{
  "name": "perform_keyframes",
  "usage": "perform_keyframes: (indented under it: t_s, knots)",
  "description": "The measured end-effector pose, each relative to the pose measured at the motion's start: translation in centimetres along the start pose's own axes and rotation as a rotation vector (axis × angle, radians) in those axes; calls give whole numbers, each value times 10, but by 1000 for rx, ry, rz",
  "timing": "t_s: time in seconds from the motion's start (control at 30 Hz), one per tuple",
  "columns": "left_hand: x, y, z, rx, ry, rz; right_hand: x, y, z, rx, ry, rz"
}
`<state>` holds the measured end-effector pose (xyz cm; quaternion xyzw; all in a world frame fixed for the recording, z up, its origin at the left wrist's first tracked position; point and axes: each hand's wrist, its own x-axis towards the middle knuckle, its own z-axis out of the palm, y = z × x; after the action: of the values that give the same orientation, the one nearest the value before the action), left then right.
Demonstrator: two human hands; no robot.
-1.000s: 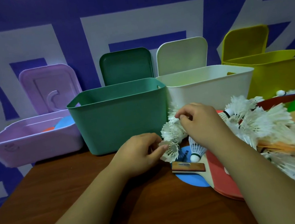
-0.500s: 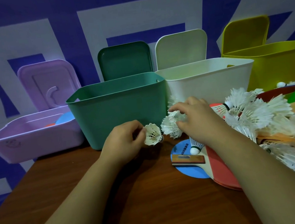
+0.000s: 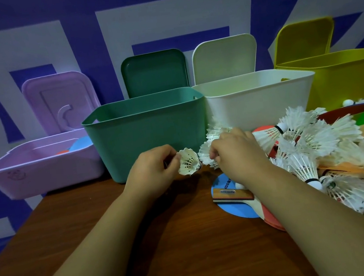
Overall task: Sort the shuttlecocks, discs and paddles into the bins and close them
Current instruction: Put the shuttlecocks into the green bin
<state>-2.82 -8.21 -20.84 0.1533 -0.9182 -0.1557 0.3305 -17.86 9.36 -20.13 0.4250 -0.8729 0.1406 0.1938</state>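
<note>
1. Our left hand (image 3: pixel 150 169) pinches a white shuttlecock (image 3: pixel 188 161) near the front of the green bin (image 3: pixel 148 130).
2. Our right hand (image 3: pixel 235 152), just right of it, grips a bunch of shuttlecocks (image 3: pixel 208 155).
3. A shuttlecock pile (image 3: pixel 314 140) lies right on the counter (image 3: pixel 166 243), over a red paddle (image 3: pixel 231 194).

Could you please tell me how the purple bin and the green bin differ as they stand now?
The purple bin is low and shallow; the green bin stands clearly taller and deeper. The purple bin shows a blue disc inside; the green bin's bottom is hidden from this view. Both are open, the purple lid and green lid upright behind them.
</note>
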Motion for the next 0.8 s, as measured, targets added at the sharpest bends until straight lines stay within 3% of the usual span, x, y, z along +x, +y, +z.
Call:
perform_keyframes:
  t_s: [0.13,0.27,0.47,0.8]
  knots:
    - [0,1,-5,-43,54,1,1,3,-4,187,76,-11]
    - [4,2,-15,-121,212,-68,-1,2,-15,441,165,-26]
    - [6,8,-23,-370,427,-152,-8,-8,-25,875,196,90]
    - [4,24,-25,-586,489,-267,-7,-7,-31,991,267,258]
